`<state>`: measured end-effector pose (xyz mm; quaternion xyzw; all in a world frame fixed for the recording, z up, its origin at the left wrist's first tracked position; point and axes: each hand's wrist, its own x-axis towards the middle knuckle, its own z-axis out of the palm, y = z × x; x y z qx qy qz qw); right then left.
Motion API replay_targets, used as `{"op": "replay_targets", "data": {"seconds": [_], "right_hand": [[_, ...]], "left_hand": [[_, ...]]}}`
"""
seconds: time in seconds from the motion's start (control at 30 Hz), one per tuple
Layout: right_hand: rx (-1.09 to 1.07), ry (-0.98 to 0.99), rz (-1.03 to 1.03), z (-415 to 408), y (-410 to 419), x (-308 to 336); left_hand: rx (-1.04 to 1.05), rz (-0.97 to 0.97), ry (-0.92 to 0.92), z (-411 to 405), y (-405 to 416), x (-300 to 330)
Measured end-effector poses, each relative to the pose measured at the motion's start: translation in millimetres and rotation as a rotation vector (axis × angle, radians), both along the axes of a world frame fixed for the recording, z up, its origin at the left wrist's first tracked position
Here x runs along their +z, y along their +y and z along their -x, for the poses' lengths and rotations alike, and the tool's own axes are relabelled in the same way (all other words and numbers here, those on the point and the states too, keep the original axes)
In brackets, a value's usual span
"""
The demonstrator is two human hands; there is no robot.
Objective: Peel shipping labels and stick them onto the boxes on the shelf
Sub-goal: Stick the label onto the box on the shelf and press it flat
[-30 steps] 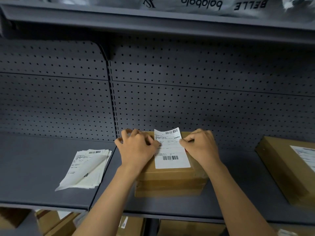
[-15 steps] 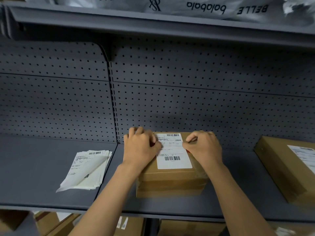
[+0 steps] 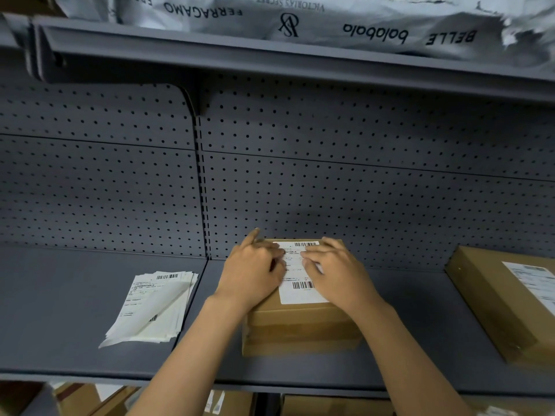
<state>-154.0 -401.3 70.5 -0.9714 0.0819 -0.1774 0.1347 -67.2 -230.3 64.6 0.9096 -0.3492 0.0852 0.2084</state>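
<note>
A brown cardboard box (image 3: 300,328) sits on the grey shelf (image 3: 60,295) in the middle. A white shipping label (image 3: 300,291) with barcodes lies flat on its top. My left hand (image 3: 255,270) rests on the label's left side, fingers spread and pressing down. My right hand (image 3: 336,271) presses flat on the label's right side. Neither hand holds anything. A stack of white labels (image 3: 156,304) lies on the shelf to the left of the box.
A second brown box (image 3: 492,307) with a label on top stands at the right. A grey pegboard (image 3: 330,175) backs the shelf. Printed plastic mailer bags (image 3: 300,22) lie on the shelf above. More boxes show on the level below.
The label's far end was lifted off the box and now lies flat. Both hands have moved from its side edges onto its surface, fingers opened and pressing.
</note>
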Motion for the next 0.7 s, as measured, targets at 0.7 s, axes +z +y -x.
{"op": "replay_targets", "data": {"seconds": [0.7], "right_hand": [[-0.057,-0.013,-0.027,20,-2,4]], "left_hand": [[0.030,-0.030,0.028,18,8,12]]}}
